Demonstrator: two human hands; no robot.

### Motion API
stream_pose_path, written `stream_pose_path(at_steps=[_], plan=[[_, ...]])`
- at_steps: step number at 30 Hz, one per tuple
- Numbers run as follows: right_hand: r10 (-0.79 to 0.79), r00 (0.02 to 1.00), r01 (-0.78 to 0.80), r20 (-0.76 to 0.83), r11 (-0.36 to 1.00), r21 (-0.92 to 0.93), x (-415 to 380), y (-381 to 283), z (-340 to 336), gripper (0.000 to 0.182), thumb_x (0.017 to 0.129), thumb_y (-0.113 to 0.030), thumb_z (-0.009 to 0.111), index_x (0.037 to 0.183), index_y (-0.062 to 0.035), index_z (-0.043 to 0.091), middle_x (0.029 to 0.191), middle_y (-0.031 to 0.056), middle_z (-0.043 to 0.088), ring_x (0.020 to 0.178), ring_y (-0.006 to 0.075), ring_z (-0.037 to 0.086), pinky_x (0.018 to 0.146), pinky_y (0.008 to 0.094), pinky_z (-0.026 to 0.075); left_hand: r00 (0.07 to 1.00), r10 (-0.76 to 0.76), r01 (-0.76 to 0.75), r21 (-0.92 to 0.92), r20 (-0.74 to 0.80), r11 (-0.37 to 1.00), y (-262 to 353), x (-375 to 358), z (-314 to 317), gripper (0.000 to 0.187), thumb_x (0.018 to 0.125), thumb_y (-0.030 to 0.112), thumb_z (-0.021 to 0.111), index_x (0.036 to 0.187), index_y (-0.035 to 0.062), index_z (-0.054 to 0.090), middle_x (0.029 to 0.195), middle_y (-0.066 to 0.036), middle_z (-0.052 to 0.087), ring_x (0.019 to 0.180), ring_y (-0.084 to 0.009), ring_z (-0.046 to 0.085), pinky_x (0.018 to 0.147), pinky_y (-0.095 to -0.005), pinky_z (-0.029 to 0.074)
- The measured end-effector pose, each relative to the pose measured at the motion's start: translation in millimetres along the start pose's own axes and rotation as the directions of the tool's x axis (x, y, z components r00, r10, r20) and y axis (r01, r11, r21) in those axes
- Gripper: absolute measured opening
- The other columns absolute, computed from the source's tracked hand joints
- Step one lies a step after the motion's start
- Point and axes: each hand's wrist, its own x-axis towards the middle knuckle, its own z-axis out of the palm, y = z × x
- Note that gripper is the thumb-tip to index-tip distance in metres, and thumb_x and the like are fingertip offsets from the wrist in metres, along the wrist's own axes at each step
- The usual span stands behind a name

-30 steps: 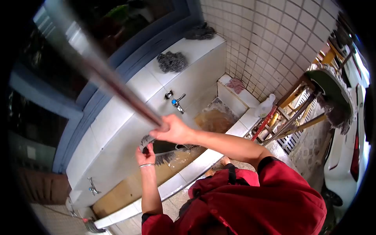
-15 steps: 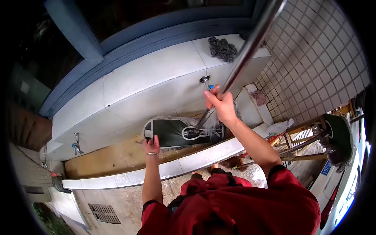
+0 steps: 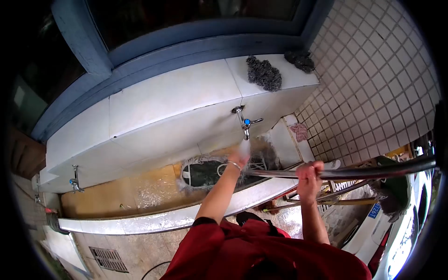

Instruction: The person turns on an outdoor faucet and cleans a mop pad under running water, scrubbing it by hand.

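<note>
Mop head (image 3: 205, 171) lies flat in the sink (image 3: 140, 224), under the tap (image 3: 244, 122). Left hand (image 3: 238, 161) is nearer, touching its right end; finger state cannot tell, water blurs it. Right hand (image 3: 310, 173) is wrapped around the handle (image 3: 373, 170), long axis running right.

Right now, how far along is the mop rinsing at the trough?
Done: the mop head lies in the trough and the tap is running. In hand: the left hand is under the stream at the mop head, and the right hand grips the metal handle. Left: the water in the trough looks brown and the strands lie wet, so rinsing and wringing likely remain.
</note>
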Motion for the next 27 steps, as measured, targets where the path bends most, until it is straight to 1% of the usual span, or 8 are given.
stream_pose_path(at_steps=[4, 8, 9, 12, 15, 19, 26, 27], plan=[[-0.035, 0.999, 0.034, 0.02, 0.999, 0.043, 12, -19, -8, 0.015, 0.085, -0.016, 0.052, 0.086, -0.0088, 0.039, 0.06, 0.001, 0.037, 0.051, 0.012, 0.035, 0.049, 0.0272, 0.031, 0.989, -0.021, 0.015, -0.041, -0.147, 0.999, 9, -24, 32, 0.012, 0.082, 0.029, 0.055, 0.085, 0.0173, 0.052, 0.071, 0.0, 0.05, 0.074, -0.0131, 0.053, 0.06, -0.0278, 0.049], [-0.07, 0.985, 0.072, 0.155, 0.997, -0.008, 29, -26, -3, 0.017, 0.086, -0.019, 0.051, 0.085, -0.0079, 0.039, 0.056, 0.0012, 0.036, 0.048, 0.0121, 0.035, 0.045, 0.0275, 0.029, 0.971, -0.022, 0.019, 0.013, 0.237, 1.0, -37, 16, -33, 0.018, 0.072, 0.016, 0.064, 0.085, 0.0056, 0.057, 0.076, -0.004, 0.061, 0.062, -0.0213, 0.059, 0.055, -0.0314, 0.051], [-0.09, 0.972, 0.076, 0.218, 0.995, 0.069, 38, -31, -6, 0.019, 0.085, -0.019, 0.052, 0.083, -0.008, 0.038, 0.055, 0.0008, 0.036, 0.045, 0.0115, 0.033, 0.043, 0.026, 0.029, 0.913, 0.147, -0.232, 0.189, 0.381, 0.954, -38, -4, -32, 0.02, 0.071, 0.015, 0.064, 0.086, 0.0051, 0.056, 0.077, -0.005, 0.061, 0.063, -0.0213, 0.059, 0.057, -0.0311, 0.05], [-0.042, 0.957, -0.025, 0.289, 0.974, 0.225, 60, -31, -5, 0.02, 0.085, -0.013, 0.053, 0.075, -0.0112, 0.035, 0.051, -0.0015, 0.036, 0.04, 0.0091, 0.032, 0.037, 0.0236, 0.026, 0.686, 0.298, -0.705, 0.507, 0.664, 0.496, -33, -62, -16, 0.022, 0.069, 0.012, 0.063, 0.088, 0.0038, 0.056, 0.078, -0.008, 0.061, 0.065, -0.0199, 0.058, 0.061, -0.0306, 0.048], [0.019, 0.906, -0.065, 0.422, 0.993, 0.096, 70, -21, 48, 0.019, 0.088, -0.014, 0.045, 0.072, -0.0116, 0.035, 0.045, -0.0044, 0.032, 0.035, 0.0076, 0.03, 0.034, 0.0223, 0.024, 0.756, 0.402, -0.617, 0.767, 0.516, 0.176, -30, -67, 0, 0.023, 0.067, 0.006, 0.064, 0.088, 0.0044, 0.054, 0.071, -0.009, 0.058, 0.064, -0.0135, 0.055, 0.057, -0.0302, 0.043], [-0.034, 0.709, -0.033, 0.704, 0.996, 0.081, 78, -83, 118, 0.021, 0.084, -0.014, 0.048, 0.067, -0.0113, 0.037, 0.041, -0.004, 0.036, 0.03, 0.0083, 0.032, 0.03, 0.022, 0.026, 0.708, 0.557, -0.689, 0.601, 0.434, 0.406, -19, -124, 19, 0.026, 0.067, -0.001, 0.058, 0.091, 0.0058, 0.053, 0.064, -0.005, 0.05, 0.058, -0.0119, 0.047, 0.055, -0.0258, 0.04], [0.15, 0.829, -0.224, 0.538, 0.972, 0.074, 88, -68, 106, 0.014, 0.083, -0.011, 0.047, 0.072, -0.0128, 0.037, 0.042, -0.005, 0.036, 0.033, 0.0074, 0.035, 0.033, 0.0219, 0.031, 0.647, 0.664, -0.688, 0.663, 0.375, 0.296, -12, -122, 27, 0.031, 0.063, -0.003, 0.053, 0.09, 0.0111, 0.055, 0.063, -0.013, 0.054, 0.059, -0.0245, 0.053, 0.056, -0.0312, 0.042], [0.085, 0.706, -0.168, 0.703, 0.985, 0.049, 88, -83, 114, 0.013, 0.083, -0.014, 0.046, 0.074, -0.0129, 0.037, 0.043, -0.0055, 0.036, 0.033, 0.0066, 0.033, 0.033, 0.0227, 0.032, 0.657, 0.665, -0.689, 0.64, 0.355, 0.339, -11, -133, 33, 0.03, 0.062, -0.002, 0.054, 0.089, 0.0114, 0.055, 0.065, -0.016, 0.055, 0.06, -0.0292, 0.054, 0.056, -0.0322, 0.042]])
